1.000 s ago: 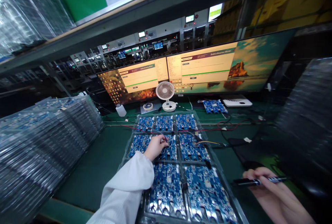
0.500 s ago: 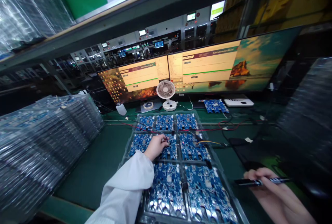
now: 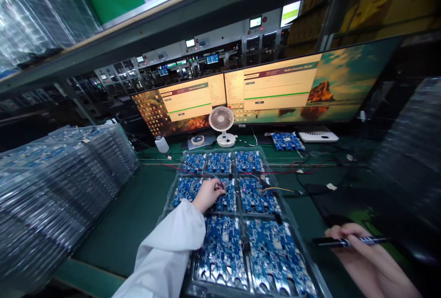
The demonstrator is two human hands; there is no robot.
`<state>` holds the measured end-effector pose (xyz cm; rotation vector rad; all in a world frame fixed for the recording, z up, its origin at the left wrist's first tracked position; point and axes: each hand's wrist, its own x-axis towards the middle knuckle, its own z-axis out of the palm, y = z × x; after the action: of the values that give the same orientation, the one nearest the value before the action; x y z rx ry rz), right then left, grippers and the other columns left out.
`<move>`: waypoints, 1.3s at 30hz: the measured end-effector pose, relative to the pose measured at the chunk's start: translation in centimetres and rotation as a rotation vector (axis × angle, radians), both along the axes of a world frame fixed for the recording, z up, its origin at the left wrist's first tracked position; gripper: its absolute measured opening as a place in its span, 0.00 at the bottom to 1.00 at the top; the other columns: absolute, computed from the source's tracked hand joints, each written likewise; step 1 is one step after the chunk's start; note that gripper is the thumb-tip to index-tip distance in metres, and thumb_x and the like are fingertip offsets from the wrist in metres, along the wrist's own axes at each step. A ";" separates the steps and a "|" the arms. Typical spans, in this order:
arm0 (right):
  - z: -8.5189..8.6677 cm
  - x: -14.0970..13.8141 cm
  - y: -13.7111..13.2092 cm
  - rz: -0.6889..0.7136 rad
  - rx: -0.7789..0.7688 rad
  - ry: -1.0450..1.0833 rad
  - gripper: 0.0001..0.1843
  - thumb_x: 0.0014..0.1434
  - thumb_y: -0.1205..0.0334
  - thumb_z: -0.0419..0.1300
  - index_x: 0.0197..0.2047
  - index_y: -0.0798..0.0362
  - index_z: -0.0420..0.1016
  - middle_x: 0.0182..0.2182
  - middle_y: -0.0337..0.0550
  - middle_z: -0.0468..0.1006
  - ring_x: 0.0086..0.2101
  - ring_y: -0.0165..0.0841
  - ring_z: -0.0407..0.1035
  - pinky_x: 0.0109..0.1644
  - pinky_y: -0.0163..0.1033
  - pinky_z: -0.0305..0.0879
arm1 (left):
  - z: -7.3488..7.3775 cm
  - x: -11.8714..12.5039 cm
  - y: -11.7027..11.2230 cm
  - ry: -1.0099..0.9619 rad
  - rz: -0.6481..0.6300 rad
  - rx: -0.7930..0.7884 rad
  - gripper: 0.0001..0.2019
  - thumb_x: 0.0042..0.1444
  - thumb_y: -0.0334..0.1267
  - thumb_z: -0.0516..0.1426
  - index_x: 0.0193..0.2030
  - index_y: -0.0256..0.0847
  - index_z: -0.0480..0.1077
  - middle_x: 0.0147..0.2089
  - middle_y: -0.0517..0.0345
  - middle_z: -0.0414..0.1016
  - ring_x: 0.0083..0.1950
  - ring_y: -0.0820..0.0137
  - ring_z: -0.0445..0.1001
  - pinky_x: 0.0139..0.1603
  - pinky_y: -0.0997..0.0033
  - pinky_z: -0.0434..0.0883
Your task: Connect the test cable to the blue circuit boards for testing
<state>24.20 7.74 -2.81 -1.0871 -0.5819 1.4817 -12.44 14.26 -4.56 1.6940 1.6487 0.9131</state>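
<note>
My left hand [image 3: 208,194] rests over the middle row of a clear plastic tray [image 3: 243,229] filled with blue circuit boards. Its fingers are pinched together at the centre circuit board [image 3: 227,201], around what looks like the end of a thin cable; the fingertips partly hide it. Right of the tray, my right hand [image 3: 361,247] is closed around a black marker pen [image 3: 336,243], held level above the bench. On the neighbouring circuit board [image 3: 257,197], a yellow wire [image 3: 280,189] is attached and a small red light glows.
Stacked trays of boards [image 3: 69,187] stand at the left, more stacked trays [image 3: 409,151] at the right. Behind the tray are a small white fan [image 3: 222,119], two monitors [image 3: 275,86], a white bottle [image 3: 161,144] and a loose circuit board [image 3: 287,141]. Red wires [image 3: 313,171] cross the bench.
Almost nothing differs. The whole view has shifted slightly; both hands keep their places, the left at the centre board and the right with the marker pen.
</note>
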 end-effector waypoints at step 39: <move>0.5 -0.3 0.2 -0.041 -0.054 -0.018 0.26 0.19 0.50 0.77 0.24 0.48 0.75 0.28 0.42 0.75 0.33 0.34 0.69 0.35 0.31 0.73 | -0.3 -3.9 2.8 -0.057 0.451 0.147 0.07 0.50 0.24 0.60 0.34 0.37 0.77 0.36 0.52 0.81 0.38 0.68 0.78 0.49 0.66 0.72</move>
<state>23.91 7.93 -2.28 -1.1484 -0.5319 1.4609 -16.39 17.04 -4.85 1.3891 2.0071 1.3082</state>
